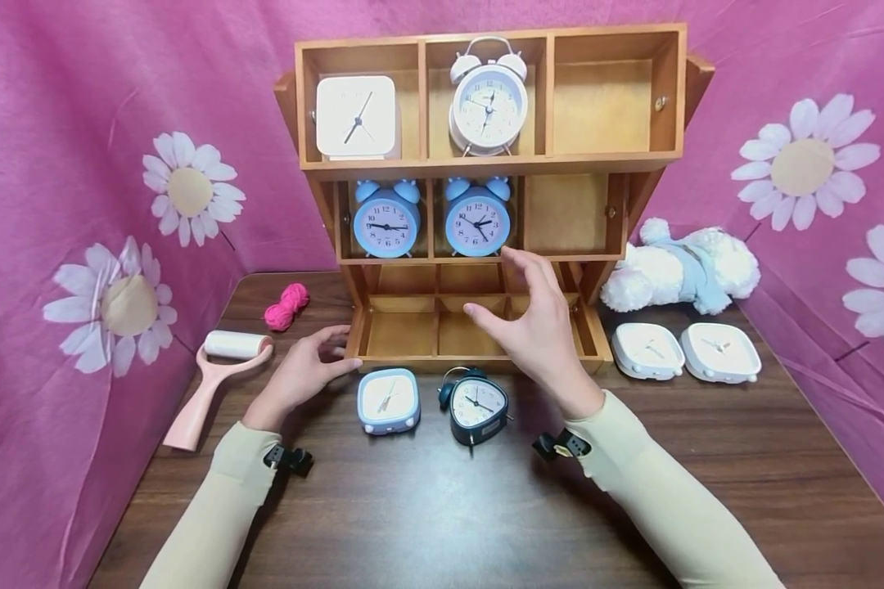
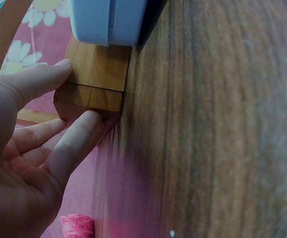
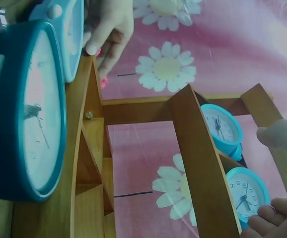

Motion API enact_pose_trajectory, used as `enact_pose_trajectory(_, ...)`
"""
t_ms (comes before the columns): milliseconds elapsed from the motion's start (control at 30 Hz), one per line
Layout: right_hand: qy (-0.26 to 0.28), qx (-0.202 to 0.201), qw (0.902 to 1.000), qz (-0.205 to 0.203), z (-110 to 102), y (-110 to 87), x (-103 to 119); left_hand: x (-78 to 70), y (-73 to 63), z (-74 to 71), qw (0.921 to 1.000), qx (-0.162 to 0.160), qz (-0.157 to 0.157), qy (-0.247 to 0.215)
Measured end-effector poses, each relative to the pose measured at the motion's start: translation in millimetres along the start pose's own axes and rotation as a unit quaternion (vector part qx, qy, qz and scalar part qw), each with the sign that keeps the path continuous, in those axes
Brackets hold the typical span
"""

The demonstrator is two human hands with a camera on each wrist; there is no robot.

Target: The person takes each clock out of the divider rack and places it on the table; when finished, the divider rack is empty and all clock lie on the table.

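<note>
A three-tier wooden shelf [image 1: 486, 166] stands in front of me. My left hand [image 1: 302, 375] grips its bottom left front corner [image 2: 95, 74], thumb on one face and fingers on the other. My right hand [image 1: 539, 319] is raised before the middle tier, thumb and fingers spread with nothing between them. Its fingertips are close to the middle blue twin-bell alarm clock [image 1: 477, 222]; a similar blue clock [image 1: 386, 224] sits in the left compartment. Before the bottom tier stand a blue-rimmed square clock [image 1: 389, 399] and a dark rounded-triangular alarm clock [image 1: 479, 406].
The top tier holds a white square clock [image 1: 357, 119] and a white twin-bell clock [image 1: 489, 108]. At right are two white clocks [image 1: 647, 350] and a plush toy [image 1: 651, 274]. At left lie a pink-handled roller [image 1: 200, 401] and pink yarn [image 1: 287, 306].
</note>
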State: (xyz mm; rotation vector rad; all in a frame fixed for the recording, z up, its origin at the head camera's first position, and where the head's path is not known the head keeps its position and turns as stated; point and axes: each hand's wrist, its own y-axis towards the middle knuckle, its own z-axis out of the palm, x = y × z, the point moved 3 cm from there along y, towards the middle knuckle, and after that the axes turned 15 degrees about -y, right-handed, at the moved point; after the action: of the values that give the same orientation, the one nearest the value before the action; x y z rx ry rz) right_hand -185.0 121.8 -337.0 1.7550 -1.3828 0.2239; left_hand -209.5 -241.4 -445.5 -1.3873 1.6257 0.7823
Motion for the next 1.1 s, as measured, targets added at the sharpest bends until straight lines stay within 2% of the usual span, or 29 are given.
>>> enact_pose_trajectory(300, 0.017, -0.081, 0.9966, -0.005, 5.5, 18.3, -1.0, -2.0, 1.0, 1.8, 1.0, 0.002, -0.003, 0.003)
enact_pose_trajectory(900, 0.023, -0.161, 0.9867, 0.013, 27.3, 40.8, 5.0, -0.4, -0.3, 0.5, 1.0, -0.001, -0.004, 0.004)
enact_pose_trajectory(1100, 0.023, -0.168, 0.9853, 0.02, 33.7, 42.9, 5.6, 0.3, 0.7, 0.2, 1.0, 0.0, -0.005, 0.002)
